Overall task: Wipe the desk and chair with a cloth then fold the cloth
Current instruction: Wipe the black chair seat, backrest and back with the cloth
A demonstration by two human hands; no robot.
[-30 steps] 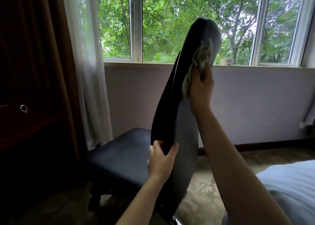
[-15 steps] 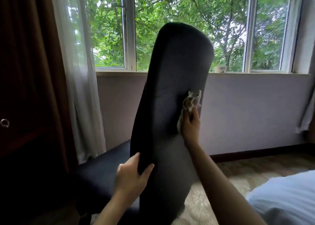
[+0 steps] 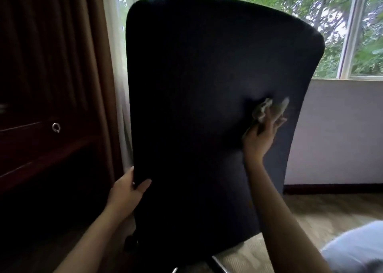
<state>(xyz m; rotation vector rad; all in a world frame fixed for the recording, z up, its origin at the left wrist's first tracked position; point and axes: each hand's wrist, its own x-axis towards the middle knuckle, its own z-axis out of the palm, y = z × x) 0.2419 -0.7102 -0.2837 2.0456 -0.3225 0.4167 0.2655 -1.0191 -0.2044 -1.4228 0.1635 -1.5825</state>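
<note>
Left hand [image 3: 127,192] grips chair [image 3: 207,107] edge to steady it — right hand [image 3: 262,134] holds cloth [image 3: 261,111], pressing it on backrest to wipe

Motion-blurred cloth [image 3: 261,111]; backrest [image 3: 196,107] hides seat; chair base [image 3: 218,265] cropped.

A sheer curtain [image 3: 116,34] is hanging left of the window [image 3: 350,34], with a dark cabinet [image 3: 41,107] standing further left.

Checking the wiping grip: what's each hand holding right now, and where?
The left hand grips the chair back by its lower left edge. The right hand holds the bunched cloth, pressed against the back's right side.
</note>
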